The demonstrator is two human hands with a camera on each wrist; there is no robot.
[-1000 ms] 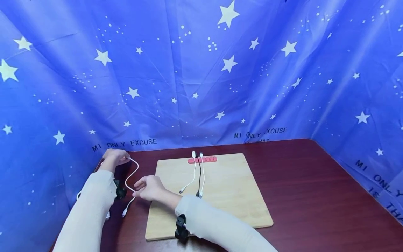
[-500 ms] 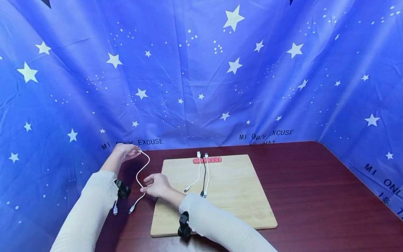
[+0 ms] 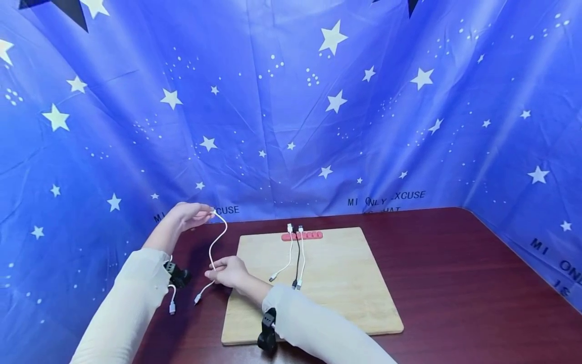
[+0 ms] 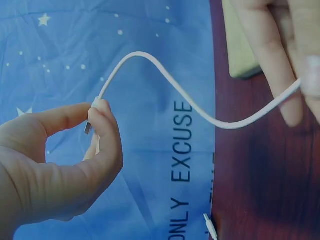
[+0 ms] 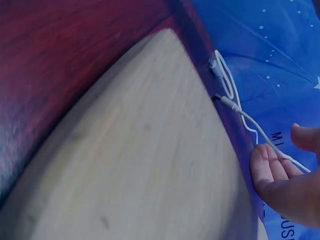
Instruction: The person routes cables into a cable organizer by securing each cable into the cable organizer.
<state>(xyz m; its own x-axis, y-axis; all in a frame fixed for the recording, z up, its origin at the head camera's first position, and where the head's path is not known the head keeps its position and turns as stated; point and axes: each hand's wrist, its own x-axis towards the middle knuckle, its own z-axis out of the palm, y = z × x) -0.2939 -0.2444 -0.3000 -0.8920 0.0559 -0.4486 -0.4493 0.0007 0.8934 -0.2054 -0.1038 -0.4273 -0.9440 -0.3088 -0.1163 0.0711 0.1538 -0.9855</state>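
Observation:
My left hand (image 3: 187, 217) pinches a white USB charging cable (image 4: 183, 92) just behind its plug; the metal end shows between thumb and fingers in the left wrist view. The cable bends down in an S to my right hand (image 3: 231, 272), whose curled fingers hold it lower down, left of the wooden board. In the right wrist view it crosses the fingers of that hand (image 5: 287, 192). Its other plug (image 3: 197, 299) dangles below. Two white cables and a black cable (image 3: 298, 258) sit in a red cable holder (image 3: 313, 235) at the board's back edge.
The light wooden board (image 3: 341, 288) lies on the dark red table (image 3: 436, 273). Another white cable, with its plug (image 3: 172, 307) showing, lies left beside the left sleeve. A blue star-patterned curtain (image 3: 273, 116) closes off the back and left.
Both hands have shifted right with the white charging cable, the left hand more. The head view has tilted and turned slightly. The cables in the red holder stay put.

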